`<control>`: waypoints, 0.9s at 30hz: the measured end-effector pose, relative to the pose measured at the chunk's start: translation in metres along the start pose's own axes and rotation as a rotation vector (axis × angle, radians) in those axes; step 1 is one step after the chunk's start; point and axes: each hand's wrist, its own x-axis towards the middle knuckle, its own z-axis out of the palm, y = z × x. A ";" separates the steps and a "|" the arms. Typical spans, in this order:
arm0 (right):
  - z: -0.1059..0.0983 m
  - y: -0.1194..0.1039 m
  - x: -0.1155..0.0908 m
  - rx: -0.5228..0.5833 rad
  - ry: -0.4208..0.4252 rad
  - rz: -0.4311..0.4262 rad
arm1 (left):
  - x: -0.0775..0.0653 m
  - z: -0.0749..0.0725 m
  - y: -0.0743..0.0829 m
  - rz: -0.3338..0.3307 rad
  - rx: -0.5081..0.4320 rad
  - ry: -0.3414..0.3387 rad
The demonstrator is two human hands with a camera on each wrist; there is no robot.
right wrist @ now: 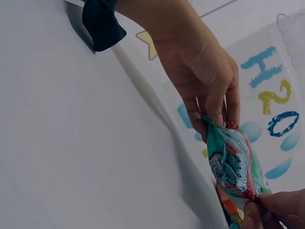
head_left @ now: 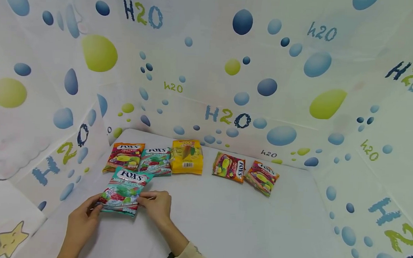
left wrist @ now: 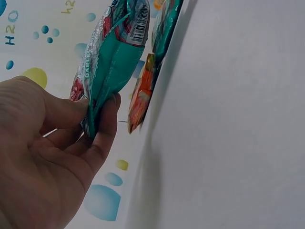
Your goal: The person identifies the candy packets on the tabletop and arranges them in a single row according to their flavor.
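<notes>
Above the left part of the white table [head_left: 223,222], a green candy bag [head_left: 122,192] is held up, its printed front facing the person. Its long axis runs away from the person, brand-name end farthest and leaning slightly right. The left hand [head_left: 84,216] pinches its lower left edge, thumb closed against fingers; the right hand [head_left: 157,207] pinches its right edge likewise. Just beyond lie a red bag [head_left: 125,156], another green bag [head_left: 156,161] and a yellow bag [head_left: 187,157].

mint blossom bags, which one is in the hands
The front Mint Blossom bag, pinched at both sides; the other sits farther back, between a Fruits bag and the yellow bag.
</notes>
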 end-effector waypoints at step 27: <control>0.017 0.017 0.001 -0.108 0.017 -0.048 | 0.007 -0.003 -0.027 -0.114 -0.059 -0.167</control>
